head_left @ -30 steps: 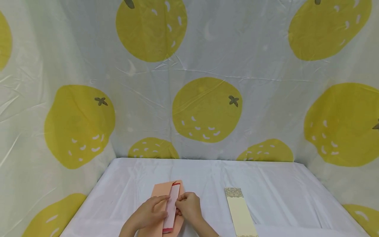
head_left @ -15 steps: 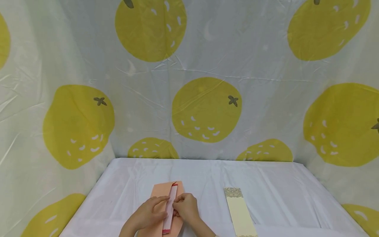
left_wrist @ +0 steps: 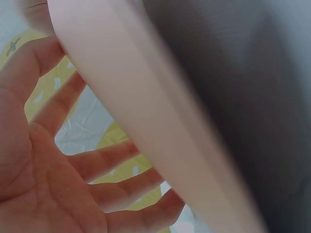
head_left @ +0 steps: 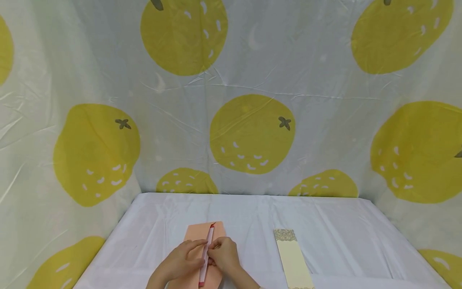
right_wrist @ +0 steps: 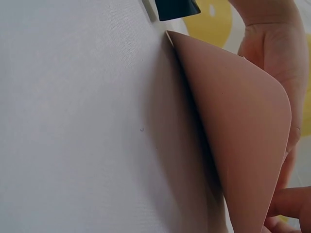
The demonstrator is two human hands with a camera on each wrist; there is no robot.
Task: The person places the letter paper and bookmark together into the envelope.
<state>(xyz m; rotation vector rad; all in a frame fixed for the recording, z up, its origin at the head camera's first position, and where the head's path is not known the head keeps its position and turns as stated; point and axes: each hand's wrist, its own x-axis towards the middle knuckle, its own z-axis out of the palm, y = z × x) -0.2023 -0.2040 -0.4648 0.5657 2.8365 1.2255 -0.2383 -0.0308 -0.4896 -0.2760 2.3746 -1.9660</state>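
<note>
In the head view a peach paper envelope [head_left: 197, 230] lies at the table's near side, left of centre. A white card [head_left: 202, 274] with red edges shows as a narrow strip between its two panels. My left hand [head_left: 179, 260] holds the envelope from the left, its forefinger and thumb beside the opening. At the strip's right edge, my right hand [head_left: 224, 253] pinches the white card. A pale panel [left_wrist: 121, 92] covers part of the left wrist view, touched by left fingertips. The right wrist view shows a peach flap [right_wrist: 238, 111] standing off the white cloth.
A long cream card [head_left: 293, 259] with patterned gold ends lies to the right on the white-covered table [head_left: 252, 212]. Hanging cloth [head_left: 317, 136] printed with yellow fruit surrounds the back and sides. A dark object [right_wrist: 177, 8] shows at the right wrist view's top.
The visible white strip has narrowed as its right edge moved left under the envelope's left panel. My right hand has moved left with it. The left hand has stayed nearly still.
</note>
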